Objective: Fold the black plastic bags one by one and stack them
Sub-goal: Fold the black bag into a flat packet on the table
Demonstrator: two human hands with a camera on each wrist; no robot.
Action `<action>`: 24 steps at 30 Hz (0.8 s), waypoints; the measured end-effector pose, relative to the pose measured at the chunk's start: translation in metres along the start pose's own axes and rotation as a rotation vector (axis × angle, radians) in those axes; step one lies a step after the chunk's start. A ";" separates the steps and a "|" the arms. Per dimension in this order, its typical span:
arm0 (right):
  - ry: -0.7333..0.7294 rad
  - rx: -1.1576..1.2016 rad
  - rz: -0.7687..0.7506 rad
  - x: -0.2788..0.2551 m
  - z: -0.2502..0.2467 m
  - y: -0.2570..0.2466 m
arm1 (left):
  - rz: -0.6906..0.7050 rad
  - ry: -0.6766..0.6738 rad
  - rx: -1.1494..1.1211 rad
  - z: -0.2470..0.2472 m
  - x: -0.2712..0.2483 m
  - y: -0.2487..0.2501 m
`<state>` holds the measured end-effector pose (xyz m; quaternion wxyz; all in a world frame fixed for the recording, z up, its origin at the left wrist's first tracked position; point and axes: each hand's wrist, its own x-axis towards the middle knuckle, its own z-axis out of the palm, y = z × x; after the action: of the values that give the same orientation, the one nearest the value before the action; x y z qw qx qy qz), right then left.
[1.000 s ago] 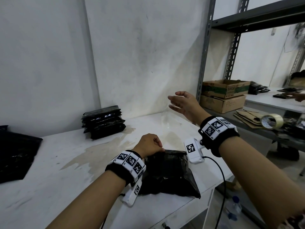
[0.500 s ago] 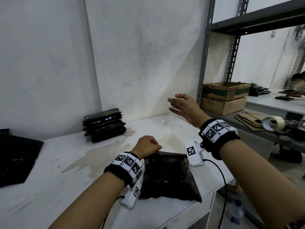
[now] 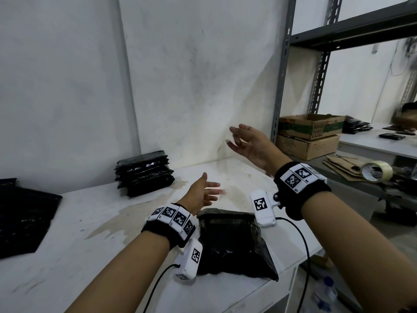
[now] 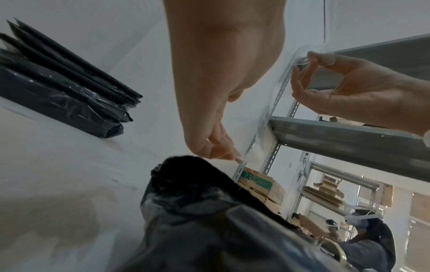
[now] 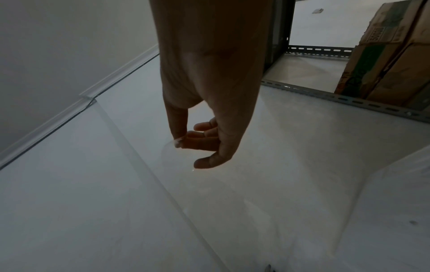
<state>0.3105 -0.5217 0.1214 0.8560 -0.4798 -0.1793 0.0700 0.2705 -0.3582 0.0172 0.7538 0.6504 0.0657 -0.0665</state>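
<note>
L fingertips (image 3: pixel 220 192) blurred; flat bags (image 3: pixel 20 218) cut off.

Storeroom or packing workshop, metal shelving (image 3: pixel 281 71), cardboard boxes (image 3: pixel 309 135), tape roll (image 3: pixel 376 171)

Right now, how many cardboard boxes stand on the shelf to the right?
2, stacked: the open upper box sits on the lower box. More may be hidden beyond.
</note>
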 end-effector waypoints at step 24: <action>0.086 0.117 0.014 -0.009 -0.008 -0.007 | 0.027 0.186 -0.339 -0.028 -0.012 0.015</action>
<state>0.3046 -0.5342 0.1212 0.8888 -0.4330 -0.1347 0.0659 0.2615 -0.3281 0.0300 0.8441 0.5183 0.1366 0.0159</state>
